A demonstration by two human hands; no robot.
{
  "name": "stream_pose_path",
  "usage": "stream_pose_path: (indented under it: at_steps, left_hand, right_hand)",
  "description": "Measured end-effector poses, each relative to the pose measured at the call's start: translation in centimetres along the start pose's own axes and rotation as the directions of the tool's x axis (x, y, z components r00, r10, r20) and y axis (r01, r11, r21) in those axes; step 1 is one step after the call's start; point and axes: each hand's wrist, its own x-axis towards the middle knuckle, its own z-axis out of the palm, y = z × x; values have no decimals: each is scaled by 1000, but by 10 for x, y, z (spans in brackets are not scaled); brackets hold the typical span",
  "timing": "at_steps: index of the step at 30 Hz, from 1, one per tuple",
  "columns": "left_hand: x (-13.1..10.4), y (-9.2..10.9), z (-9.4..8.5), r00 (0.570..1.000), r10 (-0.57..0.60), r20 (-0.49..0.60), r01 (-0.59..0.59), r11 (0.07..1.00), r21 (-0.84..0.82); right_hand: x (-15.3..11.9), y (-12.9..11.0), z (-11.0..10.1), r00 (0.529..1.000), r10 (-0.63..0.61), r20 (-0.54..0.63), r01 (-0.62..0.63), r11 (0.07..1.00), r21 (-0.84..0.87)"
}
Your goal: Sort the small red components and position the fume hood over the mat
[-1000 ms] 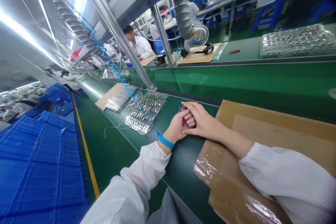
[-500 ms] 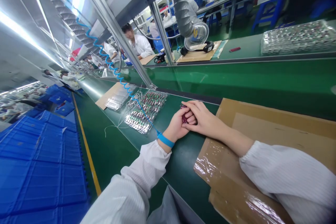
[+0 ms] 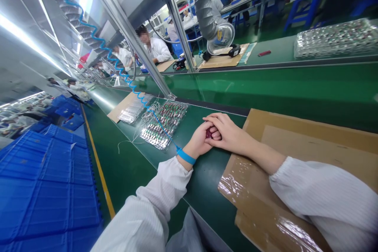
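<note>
My left hand (image 3: 199, 141), with a blue wrist strap (image 3: 186, 156), is curled round a small dark red glossy thing (image 3: 208, 134), mostly hidden by the fingers. Over it lies my right hand (image 3: 227, 130), its fingers bent and pressed against the left fingers and the red thing. What kind of thing it is does not show. Just left of the hands, a clear plastic tray (image 3: 165, 124) holds rows of small parts in red, green and silver. Loose white wires (image 3: 152, 112) lie at the tray's far corner.
Brown cardboard (image 3: 295, 153) covers the bench at right. A blue coiled cord (image 3: 130, 80) runs down to the strap. Blue crates (image 3: 50, 181) fill the lower left. Across the green divider (image 3: 265, 86) are filled trays (image 3: 333, 39), a small red item (image 3: 264, 53) and a co-worker (image 3: 158, 49).
My hands stay together in nearly the same place. The dark red thing shows a little less at the upper edge between the fingers. The coiled cord has swung slightly.
</note>
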Motion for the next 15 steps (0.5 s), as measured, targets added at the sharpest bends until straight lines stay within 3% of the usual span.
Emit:
stream_pose_path:
  at_steps: [15]
  left_hand:
    - [0, 0, 3, 995, -3, -95, 2, 1000, -2]
  right_hand:
    - [1, 2, 0, 999, 14, 32, -15, 999, 31]
